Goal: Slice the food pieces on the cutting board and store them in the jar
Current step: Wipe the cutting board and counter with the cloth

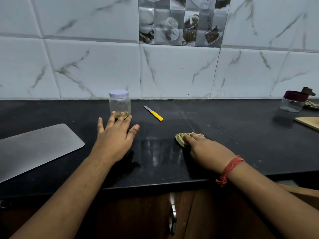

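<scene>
A clear plastic jar with a pale lid stands near the back wall, with brown food pieces at its bottom. My left hand is spread with straight fingers just in front of the jar, fingertips at its base. A yellow-handled knife lies on the black counter to the right of the jar. My right hand presses a crumpled striped cloth onto the counter. A grey metal board lies flat at the left, bare.
A second clear jar with a dark red lid stands at the far right by another cloth. A wooden board's corner shows at the right edge. The counter's front edge runs above a wooden cupboard with a metal handle.
</scene>
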